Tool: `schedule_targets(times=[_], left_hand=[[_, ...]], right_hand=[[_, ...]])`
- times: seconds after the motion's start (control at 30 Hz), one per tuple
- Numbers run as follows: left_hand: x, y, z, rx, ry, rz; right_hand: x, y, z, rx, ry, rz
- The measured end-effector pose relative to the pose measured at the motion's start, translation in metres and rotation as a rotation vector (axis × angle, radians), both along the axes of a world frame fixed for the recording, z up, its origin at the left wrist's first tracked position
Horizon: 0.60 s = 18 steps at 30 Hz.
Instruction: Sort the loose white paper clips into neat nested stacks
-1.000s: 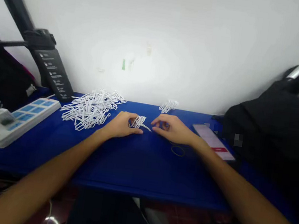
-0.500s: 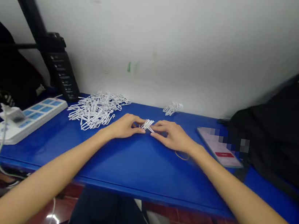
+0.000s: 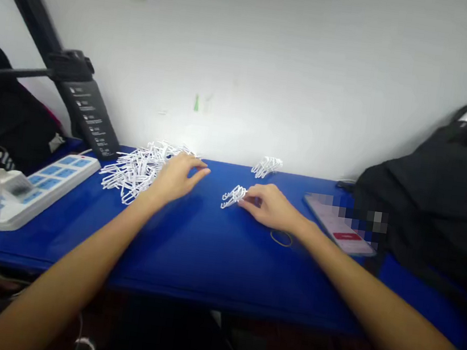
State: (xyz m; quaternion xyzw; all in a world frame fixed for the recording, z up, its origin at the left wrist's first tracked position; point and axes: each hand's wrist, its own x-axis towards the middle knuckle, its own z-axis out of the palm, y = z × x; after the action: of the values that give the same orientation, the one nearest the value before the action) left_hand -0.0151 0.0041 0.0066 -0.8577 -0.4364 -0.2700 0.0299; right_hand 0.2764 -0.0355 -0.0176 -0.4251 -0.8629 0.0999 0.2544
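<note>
A small stack of white plastic hooks (image 3: 233,196) lies on the blue table (image 3: 206,252), pinched at its right end by my right hand (image 3: 270,205). My left hand (image 3: 177,176) is open with fingers stretched out, hovering over the right edge of the big loose pile of white hooks (image 3: 135,169) at the back left. A second small bundle of white hooks (image 3: 266,166) lies by the wall behind my right hand. A rubber band (image 3: 280,238) lies beside my right wrist.
A white and blue power strip (image 3: 29,185) with a plug and cable sits at the left. A black stand (image 3: 90,116) leans by the wall. A phone (image 3: 338,226) lies at the right, next to a black bag (image 3: 440,202).
My left hand has let go of the small stack and moved left to the big pile. My right hand keeps the stack, now slightly further right.
</note>
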Motion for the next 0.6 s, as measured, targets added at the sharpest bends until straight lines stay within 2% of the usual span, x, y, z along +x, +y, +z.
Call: schedule_targets(times=[0.1, 0.2, 0.27, 0.43, 0.6], left_hand=[[-0.011, 0.017, 0.004, 0.1, 0.207, 0.21], [-0.006, 0.039, 0.008, 0.157, 0.359, 0.303], [0.003, 0.056, 0.011, 0.131, 0.413, 0.342], [0.016, 0.084, 0.015, 0.044, 0.449, 0.358], [0.011, 0.073, 0.02, 0.113, 0.286, 0.314]], right_hand=[[0.0, 0.002, 0.0, -0.015, 0.007, 0.004], [0.0, 0.003, 0.0, 0.008, 0.008, 0.018], [0.0, 0.002, 0.0, 0.022, -0.002, 0.024], [0.004, 0.0, 0.003, 0.038, -0.034, 0.03], [0.005, 0.0, 0.004, 0.046, -0.046, 0.042]])
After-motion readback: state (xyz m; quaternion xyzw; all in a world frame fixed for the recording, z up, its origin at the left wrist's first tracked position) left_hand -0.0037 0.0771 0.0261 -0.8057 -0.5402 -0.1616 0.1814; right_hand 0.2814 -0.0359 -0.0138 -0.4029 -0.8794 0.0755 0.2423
